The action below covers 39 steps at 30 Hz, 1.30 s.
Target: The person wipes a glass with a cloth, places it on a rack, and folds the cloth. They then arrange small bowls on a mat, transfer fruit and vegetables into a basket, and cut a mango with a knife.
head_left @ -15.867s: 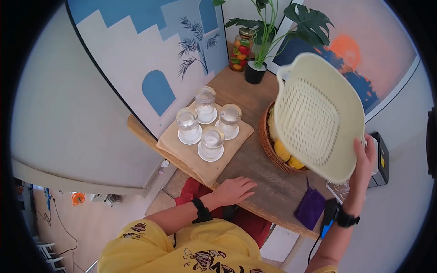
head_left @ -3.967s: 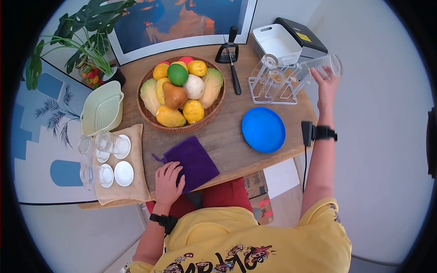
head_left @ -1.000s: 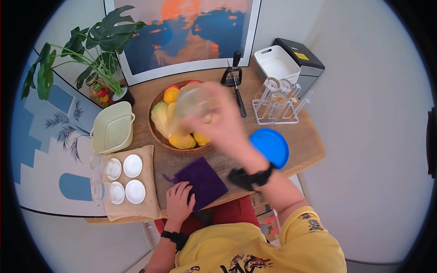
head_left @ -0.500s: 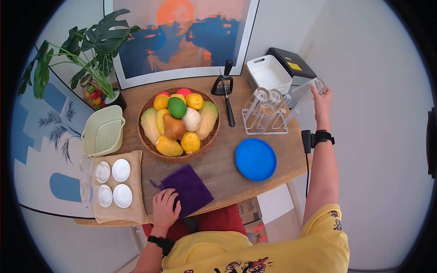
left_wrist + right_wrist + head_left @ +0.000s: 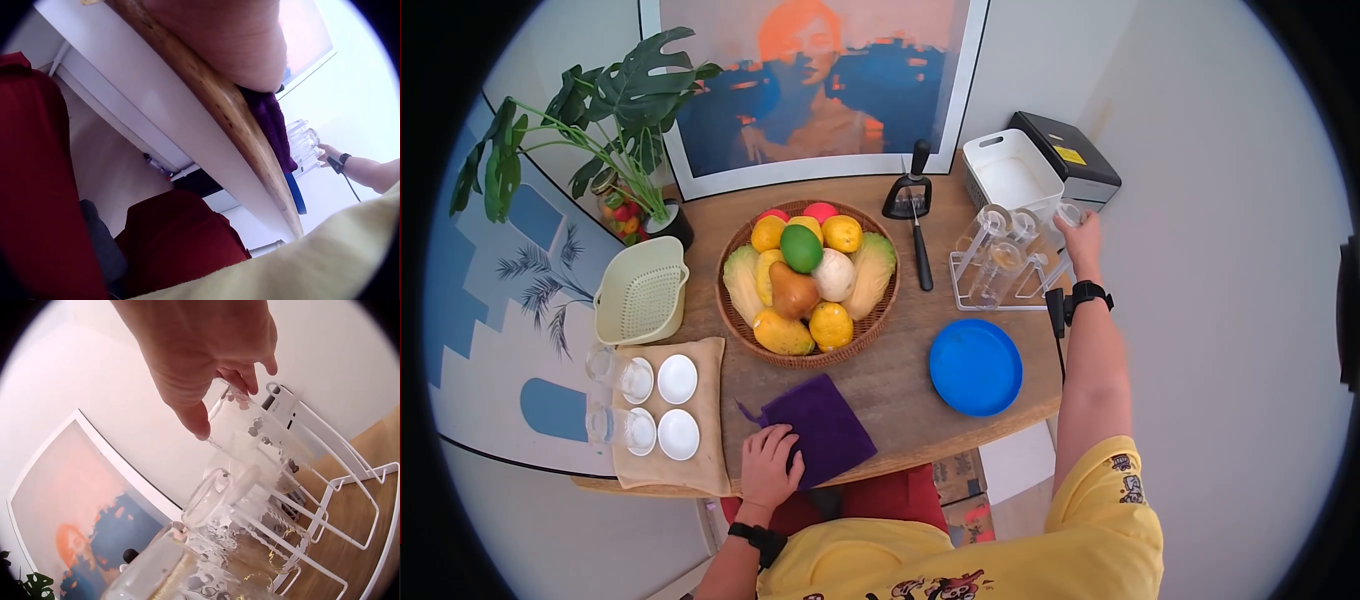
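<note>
My right hand (image 5: 1082, 243) grips the base end of an upside-down clear drinking glass (image 5: 244, 422) at the white wire glass rack (image 5: 1007, 306). Thumb and fingers lie on opposite sides of the glass in the right wrist view. Other clear glasses (image 5: 1000, 268) hang on the rack's prongs. My left hand (image 5: 770, 468) rests with relaxed fingers on a purple drawstring pouch (image 5: 825, 430) near the table's front edge. At the left, white coasters (image 5: 677, 379) lie on a beige mat (image 5: 708, 420); the two left ones bear clear glasses (image 5: 603, 425), the two right ones are bare.
A wicker basket (image 5: 735, 340) of fruit stands mid-table. Right of it are a blue plate (image 5: 975, 368) and a black-handled knife (image 5: 923, 260) by a black stand. A pale green colander (image 5: 640, 295), a potted plant (image 5: 640, 85), a white bin (image 5: 1012, 180) and a black-and-grey box (image 5: 1070, 150) stand around.
Since 15.9 s ago the colander went from my right hand to the table's left, and two glasses left the coasters. Over the last second my right hand carried a glass rightward, then lowered it at the rack.
</note>
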Available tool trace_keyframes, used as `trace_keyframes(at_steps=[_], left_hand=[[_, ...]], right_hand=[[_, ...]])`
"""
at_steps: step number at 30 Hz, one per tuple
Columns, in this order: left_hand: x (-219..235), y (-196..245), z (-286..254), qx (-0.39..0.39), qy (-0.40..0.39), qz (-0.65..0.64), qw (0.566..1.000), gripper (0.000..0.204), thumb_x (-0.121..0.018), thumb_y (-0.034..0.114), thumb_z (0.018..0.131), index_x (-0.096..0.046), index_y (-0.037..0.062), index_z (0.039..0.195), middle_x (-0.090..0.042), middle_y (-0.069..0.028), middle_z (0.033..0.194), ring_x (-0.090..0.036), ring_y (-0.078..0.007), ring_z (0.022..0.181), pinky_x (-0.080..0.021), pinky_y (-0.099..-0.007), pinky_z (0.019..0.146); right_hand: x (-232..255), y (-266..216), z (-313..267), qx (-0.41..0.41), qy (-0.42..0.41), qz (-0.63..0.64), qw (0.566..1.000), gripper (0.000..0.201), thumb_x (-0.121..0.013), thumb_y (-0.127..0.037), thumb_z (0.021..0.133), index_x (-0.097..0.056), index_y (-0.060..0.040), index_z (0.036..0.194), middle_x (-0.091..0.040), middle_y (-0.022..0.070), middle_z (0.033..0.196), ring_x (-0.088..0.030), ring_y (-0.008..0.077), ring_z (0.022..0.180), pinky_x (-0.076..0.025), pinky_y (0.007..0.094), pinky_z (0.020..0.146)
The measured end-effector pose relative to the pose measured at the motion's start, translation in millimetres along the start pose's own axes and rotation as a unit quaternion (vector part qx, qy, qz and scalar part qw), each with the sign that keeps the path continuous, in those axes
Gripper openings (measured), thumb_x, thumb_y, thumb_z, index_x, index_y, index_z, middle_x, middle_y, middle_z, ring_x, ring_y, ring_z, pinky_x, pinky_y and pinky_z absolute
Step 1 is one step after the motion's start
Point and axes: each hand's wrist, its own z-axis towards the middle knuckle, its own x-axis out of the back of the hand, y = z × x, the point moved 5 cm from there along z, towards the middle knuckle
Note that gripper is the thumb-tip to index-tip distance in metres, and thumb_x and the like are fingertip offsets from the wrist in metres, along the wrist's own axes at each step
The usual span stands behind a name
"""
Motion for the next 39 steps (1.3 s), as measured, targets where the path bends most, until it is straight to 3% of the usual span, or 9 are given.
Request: trace_keyframes(at_steps=[5,10,20,22,24,29,31,33,39], left_hand=[[0,-1,0,0.001,-0.004,-0.001,1.0,0.029,-0.068,0.016,0.08,-0.064,0.0062,0.107,-0.061,-0.0092,0.12,-0.056,-0.03,0.113,-0.042,-0.0455,0.094],[-1,-1,0,0.001,-0.005,0.0,1.0,0.028,-0.068,0.015,0.08,-0.064,0.0053,0.106,-0.061,-0.0102,0.119,-0.056,-0.031,0.113,-0.043,-0.0457,0.094],[1,-1,2,0.011,-0.002,0.001,1.0,0.029,-0.067,0.015,0.08,-0.065,0.0051,0.106,-0.061,-0.0099,0.12,-0.056,-0.0303,0.113,-0.043,-0.045,0.094],[3,0,3,0.007,-0.004,0.0,1.0,0.029,-0.068,0.016,0.08,-0.065,0.0057,0.107,-0.061,-0.0087,0.12,-0.056,-0.0288,0.114,-0.043,-0.0446,0.095],[3,-2,3,0.019,-0.009,-0.005,1.0,0.028,-0.068,0.017,0.081,-0.065,0.0063,0.107,-0.062,-0.0081,0.12,-0.056,-0.0279,0.114,-0.043,-0.0446,0.096],[5,-5,-3,0.016,-0.003,-0.007,1.0,0.026,-0.068,0.02,0.085,-0.065,0.0083,0.108,-0.062,-0.0069,0.121,-0.056,-0.0245,0.117,-0.043,-0.0426,0.099],[-2,-10,-8,0.018,0.014,-0.027,0.999,0.026,-0.067,0.021,0.086,-0.065,0.0081,0.109,-0.062,-0.0063,0.122,-0.056,-0.0234,0.117,-0.043,-0.0419,0.098],[2,-11,-9,0.03,0.015,-0.017,0.999,0.026,-0.067,0.021,0.086,-0.064,0.0081,0.108,-0.061,-0.0061,0.122,-0.055,-0.0234,0.117,-0.043,-0.0417,0.098],[3,-10,-11,0.005,0.024,-0.022,0.999,0.024,-0.066,0.021,0.088,-0.064,0.0079,0.108,-0.061,-0.0061,0.122,-0.055,-0.0238,0.118,-0.044,-0.0409,0.096]], right_hand=[[-21,15,-1,-0.046,-0.046,-0.02,0.998,0.085,-0.083,-0.041,0.072,-0.047,-0.0019,0.138,-0.062,0.022,0.13,-0.059,0.0365,0.122,-0.042,0.0474,0.105],[-25,5,-7,-0.054,-0.084,-0.149,0.984,0.081,-0.082,-0.04,0.073,-0.05,-0.0091,0.14,-0.052,0.0136,0.146,-0.043,0.0294,0.14,-0.019,0.0634,0.116],[-42,11,-8,-0.004,-0.113,-0.266,0.957,0.08,-0.079,-0.045,0.077,-0.05,-0.0108,0.142,-0.048,0.0095,0.151,-0.024,0.0318,0.15,-0.02,0.0686,0.115],[-48,26,3,0.088,-0.06,-0.313,0.944,0.076,-0.077,-0.049,0.077,-0.055,-0.0076,0.137,-0.053,0.0177,0.142,-0.039,0.0366,0.14,-0.027,0.0572,0.116],[-57,38,20,0.169,-0.114,-0.378,0.903,0.074,-0.075,-0.051,0.079,-0.057,-0.0043,0.133,-0.055,0.0199,0.138,-0.045,0.0374,0.135,-0.034,0.0513,0.114],[-38,36,30,0.179,-0.095,-0.358,0.911,0.072,-0.072,-0.057,0.08,-0.063,-0.0015,0.126,-0.063,0.0252,0.125,-0.057,0.041,0.119,-0.047,0.0512,0.099],[-44,57,49,0.117,-0.154,-0.348,0.917,0.072,-0.069,-0.056,0.083,-0.06,-0.0011,0.13,-0.062,0.0233,0.127,-0.054,0.0426,0.122,-0.046,0.0543,0.1],[-48,73,63,0.127,-0.13,-0.358,0.916,0.075,-0.075,-0.044,0.081,-0.051,-0.004,0.14,-0.055,0.0203,0.138,-0.052,0.0438,0.125,-0.044,0.0553,0.104],[-15,-10,54,0.145,0.001,-0.262,0.954,0.066,-0.075,-0.025,0.085,-0.049,-0.0025,0.141,-0.053,0.019,0.142,-0.049,0.0392,0.131,-0.043,0.0499,0.107]])
